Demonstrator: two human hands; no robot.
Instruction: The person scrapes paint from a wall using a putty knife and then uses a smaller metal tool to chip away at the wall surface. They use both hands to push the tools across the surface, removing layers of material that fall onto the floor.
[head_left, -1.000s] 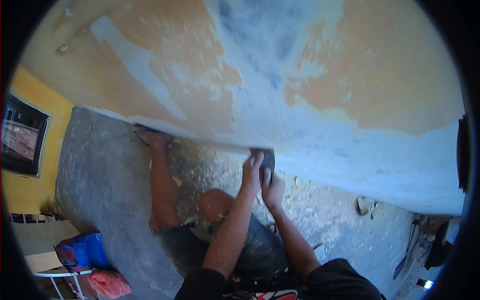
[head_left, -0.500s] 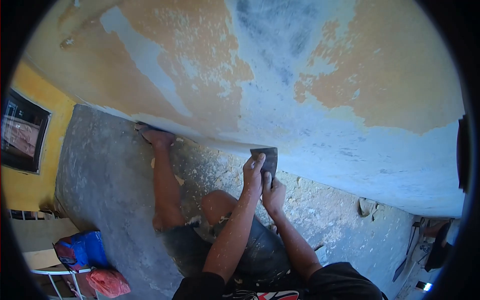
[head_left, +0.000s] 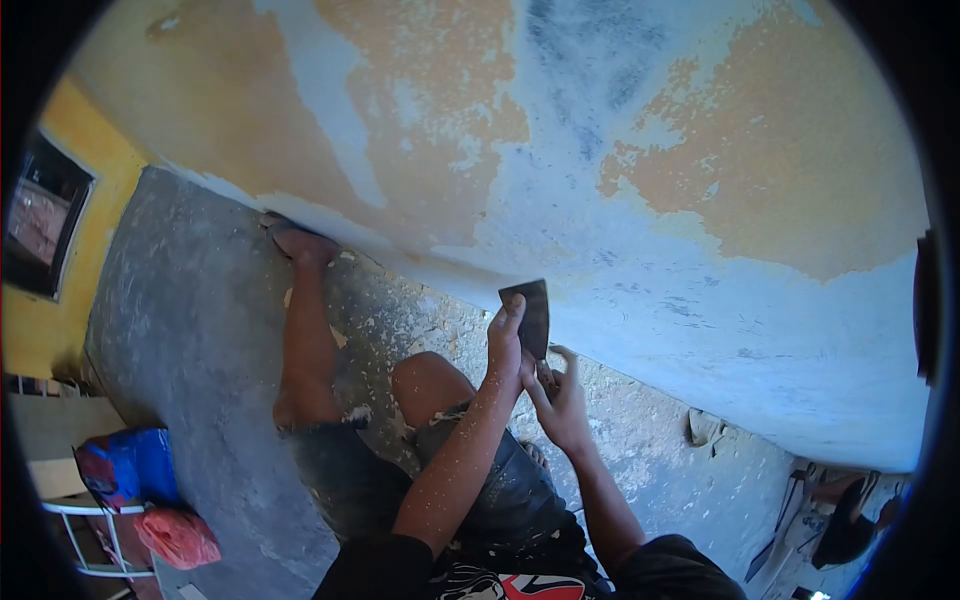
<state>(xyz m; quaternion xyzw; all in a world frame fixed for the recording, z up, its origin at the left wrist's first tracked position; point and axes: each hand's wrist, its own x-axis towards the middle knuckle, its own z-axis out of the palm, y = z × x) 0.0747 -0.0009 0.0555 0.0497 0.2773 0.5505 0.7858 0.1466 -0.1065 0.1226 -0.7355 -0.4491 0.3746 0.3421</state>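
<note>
Head view: scraper (head_left: pixel 529 312) blade set against the wall (head_left: pixel 720 300), low down, just above the floor (head_left: pixel 190 310). Left hand (head_left: pixel 505 350) closed on scraper, fingers pressed to blade. Right hand (head_left: pixel 562 400) just below, touching left; fingers partly spread, grip cannot be told.

dark flat metal scraper blade (head_left: pixel 530 310): roughly rectangular, dull grey-black, broad edge uppermost. pose: near upright, slightly tilted. position: low on the peeling orange-and-grey plastered wall (head_left: pixel 700 250), just above the floor line, upper edge against a grey patch. lower part covered by the left hand (head_left: pixel 505 345), which grips it. right hand (head_left: pixel 560 398) just below; its hold unclear.
</note>
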